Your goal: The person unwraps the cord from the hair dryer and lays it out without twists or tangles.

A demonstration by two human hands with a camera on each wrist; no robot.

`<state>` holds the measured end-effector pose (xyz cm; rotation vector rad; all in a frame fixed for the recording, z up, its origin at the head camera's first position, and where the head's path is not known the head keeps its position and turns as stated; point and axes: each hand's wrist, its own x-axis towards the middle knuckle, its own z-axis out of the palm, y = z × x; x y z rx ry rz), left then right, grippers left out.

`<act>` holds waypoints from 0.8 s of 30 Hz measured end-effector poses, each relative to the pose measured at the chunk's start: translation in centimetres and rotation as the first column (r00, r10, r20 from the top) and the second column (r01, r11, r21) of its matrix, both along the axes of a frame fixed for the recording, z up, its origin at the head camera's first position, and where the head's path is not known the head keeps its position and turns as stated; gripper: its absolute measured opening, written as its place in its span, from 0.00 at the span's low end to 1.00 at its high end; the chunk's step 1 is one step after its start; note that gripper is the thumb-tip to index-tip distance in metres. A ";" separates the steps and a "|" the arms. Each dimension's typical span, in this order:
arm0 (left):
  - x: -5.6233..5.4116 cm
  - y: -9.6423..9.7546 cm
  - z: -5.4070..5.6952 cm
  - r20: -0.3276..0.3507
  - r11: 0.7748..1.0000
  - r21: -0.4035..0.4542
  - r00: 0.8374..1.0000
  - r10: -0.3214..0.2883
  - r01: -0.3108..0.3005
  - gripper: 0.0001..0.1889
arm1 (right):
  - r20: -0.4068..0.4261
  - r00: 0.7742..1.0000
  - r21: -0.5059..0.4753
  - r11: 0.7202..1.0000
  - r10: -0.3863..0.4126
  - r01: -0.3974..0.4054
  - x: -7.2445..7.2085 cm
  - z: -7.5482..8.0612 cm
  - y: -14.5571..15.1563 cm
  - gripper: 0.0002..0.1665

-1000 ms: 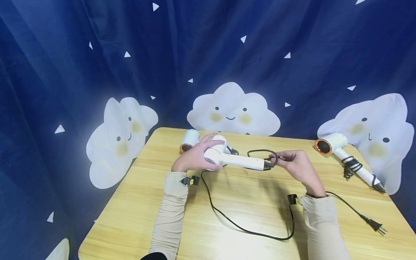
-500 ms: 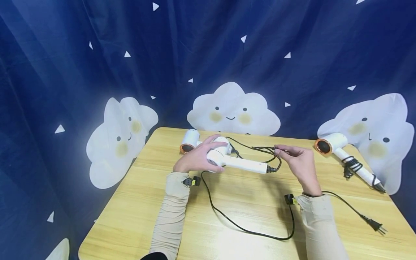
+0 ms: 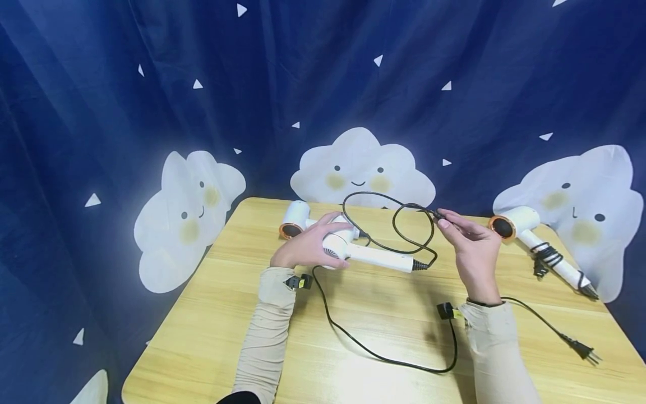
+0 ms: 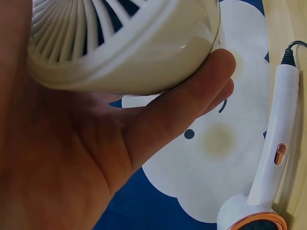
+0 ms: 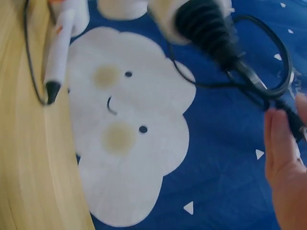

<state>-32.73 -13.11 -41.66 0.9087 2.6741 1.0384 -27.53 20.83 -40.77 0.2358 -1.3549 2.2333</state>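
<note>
Farther out now, our right hand (image 3: 476,255) pinches the cord (image 3: 374,193); our left hand (image 3: 309,244) grips the dryer (image 3: 379,256), handle toward the right; we're likely uncoiling, and next should ease it straight

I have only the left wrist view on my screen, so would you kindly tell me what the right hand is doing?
Observer: In the head view, the right hand is pinching a black cord between thumb and fingers.
Operator: Thank you. Would you also tell me whether anything lies toward the far right corner of the table?
Observer: Yes, a white hair dryer with a copper-coloured rim lies there.
Operator: And is there anything on that same side, but nearer to the person?
Observer: Yes, a black two-pronged plug lies there on the tabletop.
</note>
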 end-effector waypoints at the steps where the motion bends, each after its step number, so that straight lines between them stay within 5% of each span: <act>1: 0.0 0.0 -0.1 0.000 1.000 0.004 1.000 0.001 -0.001 0.45 | -0.035 0.998 -0.034 0.998 0.044 -0.045 0.1 0.1 0.0 0.14; 3: -0.2 -0.1 -0.2 -0.007 1.000 0.012 1.000 0.001 -0.001 0.44 | -0.097 0.986 -0.080 0.986 0.137 -0.145 0.4 0.4 0.0 0.16; 7: -0.4 -0.3 -0.3 -0.044 1.000 0.025 0.999 -0.003 0.004 0.45 | -0.187 0.925 -0.096 0.931 0.332 -0.353 0.9 0.6 0.3 0.19; 14: -0.7 -1.2 -0.3 -0.076 1.000 0.020 0.997 0.019 -0.018 0.47 | -0.257 0.706 0.022 0.735 0.660 -0.678 1.3 0.3 1.6 0.24; 17: -1.0 -1.5 -0.5 -0.134 1.000 0.008 0.991 0.011 -0.010 0.46 | -0.227 0.643 0.126 0.677 0.731 -0.725 1.2 0.0 2.1 0.26; 21: -1.2 -2.0 -0.6 -0.110 0.999 0.024 0.993 0.038 -0.036 0.45 | -0.145 0.617 0.280 0.631 0.773 -0.724 1.2 -0.2 2.8 0.29; 24: -1.2 -2.5 -0.5 -0.075 0.995 0.058 0.994 0.082 -0.078 0.45 | -0.071 0.573 0.343 0.559 0.816 -0.755 1.3 -0.2 3.4 0.31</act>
